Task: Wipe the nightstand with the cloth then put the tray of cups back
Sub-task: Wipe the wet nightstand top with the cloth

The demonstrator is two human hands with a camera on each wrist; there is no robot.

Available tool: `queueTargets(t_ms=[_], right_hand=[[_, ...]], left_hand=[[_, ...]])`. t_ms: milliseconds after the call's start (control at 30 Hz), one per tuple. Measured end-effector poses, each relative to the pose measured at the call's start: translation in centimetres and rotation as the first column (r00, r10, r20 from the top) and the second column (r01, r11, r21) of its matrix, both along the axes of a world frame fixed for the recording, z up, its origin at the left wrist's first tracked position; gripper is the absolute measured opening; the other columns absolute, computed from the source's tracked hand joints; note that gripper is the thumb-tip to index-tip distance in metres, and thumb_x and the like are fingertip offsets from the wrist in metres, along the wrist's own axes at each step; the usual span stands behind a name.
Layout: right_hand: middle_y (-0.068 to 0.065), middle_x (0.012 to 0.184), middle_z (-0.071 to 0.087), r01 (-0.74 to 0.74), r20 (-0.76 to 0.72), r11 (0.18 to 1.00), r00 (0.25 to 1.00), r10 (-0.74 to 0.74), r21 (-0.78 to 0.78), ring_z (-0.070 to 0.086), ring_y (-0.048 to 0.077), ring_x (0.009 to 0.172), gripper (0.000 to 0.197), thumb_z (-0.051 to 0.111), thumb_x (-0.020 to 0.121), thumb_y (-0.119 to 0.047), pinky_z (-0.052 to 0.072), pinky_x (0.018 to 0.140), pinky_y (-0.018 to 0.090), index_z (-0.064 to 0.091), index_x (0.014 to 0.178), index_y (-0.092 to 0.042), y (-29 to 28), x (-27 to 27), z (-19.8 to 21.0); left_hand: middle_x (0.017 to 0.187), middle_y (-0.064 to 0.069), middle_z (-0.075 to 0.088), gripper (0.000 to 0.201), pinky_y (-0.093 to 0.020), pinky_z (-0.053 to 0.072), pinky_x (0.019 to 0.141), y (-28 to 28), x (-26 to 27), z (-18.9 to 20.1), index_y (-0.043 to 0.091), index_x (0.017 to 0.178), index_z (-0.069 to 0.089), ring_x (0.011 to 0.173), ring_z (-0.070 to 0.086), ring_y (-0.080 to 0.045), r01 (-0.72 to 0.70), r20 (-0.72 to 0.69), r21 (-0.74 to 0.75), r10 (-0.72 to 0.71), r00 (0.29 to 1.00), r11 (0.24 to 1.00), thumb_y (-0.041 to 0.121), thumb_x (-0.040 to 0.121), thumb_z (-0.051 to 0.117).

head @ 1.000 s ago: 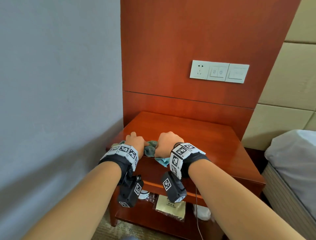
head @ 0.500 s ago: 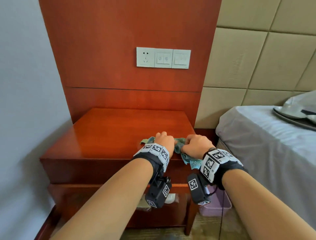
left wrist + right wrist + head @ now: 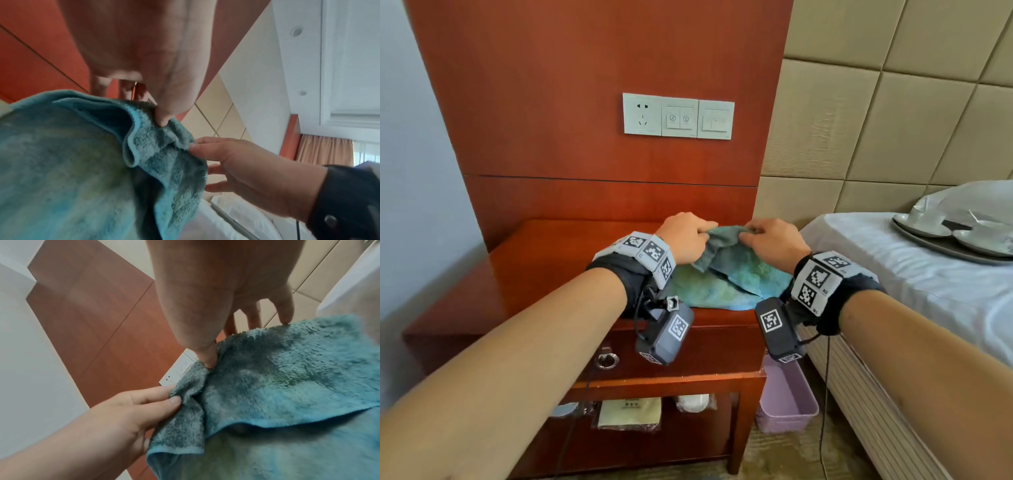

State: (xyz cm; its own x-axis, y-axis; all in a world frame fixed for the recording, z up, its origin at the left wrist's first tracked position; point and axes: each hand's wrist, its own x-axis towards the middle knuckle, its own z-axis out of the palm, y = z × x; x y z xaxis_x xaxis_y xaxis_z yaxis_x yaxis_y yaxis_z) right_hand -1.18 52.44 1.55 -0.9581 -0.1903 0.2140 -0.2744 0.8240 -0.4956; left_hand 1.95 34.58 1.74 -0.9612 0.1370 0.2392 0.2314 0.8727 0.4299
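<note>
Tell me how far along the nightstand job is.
Nothing shows as finished. In hand: the left hand and right hand both pinch the cloth, lifted at its top edge over the nightstand. Left: putting back the tray of cups, now on the bed.

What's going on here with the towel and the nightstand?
A person holds a blue-green cloth in both hands above the wooden nightstand. The left hand and right hand each pinch its upper edge; its lower part lies on the top. The tray of cups waits on the bed.
</note>
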Motion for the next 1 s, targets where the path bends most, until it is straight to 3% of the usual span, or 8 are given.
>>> queueTargets(t_ms=[100,200,400,533,633,800,900,1000], right_hand=[[0.002,0.093,0.065,-0.026,-0.108,0.994,0.994,0.015,-0.102,0.059,0.020,0.087,0.022,0.050,0.097,-0.032,0.039,0.072,0.023,0.067,0.108,-0.024,-1.3,0.0,1.3],[0.004,0.106,0.068,-0.049,-0.197,0.983,0.980,0.013,-0.175,0.060,0.023,0.100,0.026,0.048,0.098,-0.033,0.039,0.078,0.023,0.065,0.115,-0.023,-2.4,0.1,1.9],[-0.002,0.097,0.070,-0.077,-0.293,0.974,0.956,0.012,-0.211,0.062,0.018,0.096,0.027,0.057,0.089,-0.050,0.051,0.082,0.032,0.067,0.102,-0.027,-3.4,0.3,1.6],[-0.004,0.080,0.065,-0.160,-0.159,0.986,0.975,0.152,-0.038,0.060,0.015,0.081,0.036,0.072,0.076,-0.056,0.045,0.068,0.025,0.068,0.089,-0.022,-3.6,0.3,0.8],[0.001,0.075,0.066,-0.171,-0.001,0.977,0.985,0.173,0.127,0.064,0.020,0.078,0.038,0.071,0.079,-0.051,0.051,0.066,0.032,0.071,0.083,-0.013,-3.8,-0.1,-0.2],[-0.003,0.061,0.052,-0.047,-0.015,0.999,0.999,0.047,0.008,0.051,0.014,0.064,0.041,0.058,0.090,-0.047,0.038,0.053,0.025,0.051,0.059,-0.022,-3.9,-0.4,-0.4],[-0.002,0.066,0.051,0.006,-0.039,0.996,0.999,-0.010,-0.089,0.052,0.023,0.076,0.040,0.051,0.094,-0.037,0.036,0.066,0.027,0.042,0.059,-0.021,-5.3,-0.4,0.1],[0.007,0.086,0.059,0.055,-0.019,0.971,0.998,-0.061,-0.231,0.055,0.028,0.088,0.031,0.043,0.095,-0.029,0.037,0.074,0.028,0.048,0.067,-0.016,-6.9,-0.4,0.5]], left_hand=[[0.128,-0.003,0.065,0.038,-0.028,0.048,0.091,-1.2,0.2,1.6,0.023,0.130,0.062,0.110,0.063,-0.026,-0.023,-0.075,0.072,0.029,0.997,0.997,0.014,0.099,0.041],[0.115,-0.004,0.071,0.036,-0.030,0.048,0.086,-2.0,0.3,2.4,0.024,0.120,0.067,0.103,0.064,-0.028,-0.066,-0.135,0.108,0.080,0.988,0.992,0.015,0.099,0.040],[0.107,-0.012,0.070,0.033,-0.030,0.045,0.070,-3.8,0.3,2.5,0.021,0.117,0.064,0.085,0.062,-0.031,-0.186,-0.149,0.131,0.205,0.967,0.974,0.016,0.097,0.038],[0.116,-0.015,0.066,0.037,-0.030,0.042,0.070,-5.2,0.3,2.0,0.017,0.122,0.062,0.099,0.061,-0.037,-0.323,-0.104,0.088,0.331,0.938,0.942,0.011,0.094,0.039],[0.118,-0.017,0.064,0.040,-0.031,0.041,0.066,-6.0,0.2,1.3,0.015,0.129,0.058,0.098,0.062,-0.037,-0.393,-0.072,0.095,0.400,0.914,0.915,0.009,0.093,0.040],[0.119,-0.018,0.064,0.039,-0.033,0.045,0.071,-7.2,0.4,1.1,0.013,0.128,0.059,0.103,0.061,-0.038,-0.457,-0.084,0.103,0.466,0.881,0.883,0.010,0.093,0.041],[0.111,-0.018,0.066,0.031,-0.032,0.041,0.070,-7.3,0.5,1.2,0.009,0.112,0.065,0.098,0.060,-0.039,-0.444,-0.086,0.130,0.456,0.886,0.887,0.009,0.091,0.042],[0.081,-0.017,0.060,0.024,-0.031,0.034,0.062,-6.6,0.7,1.2,0.007,0.066,0.053,0.080,0.056,-0.036,-0.414,-0.049,0.214,0.433,0.900,0.885,0.007,0.088,0.043]])
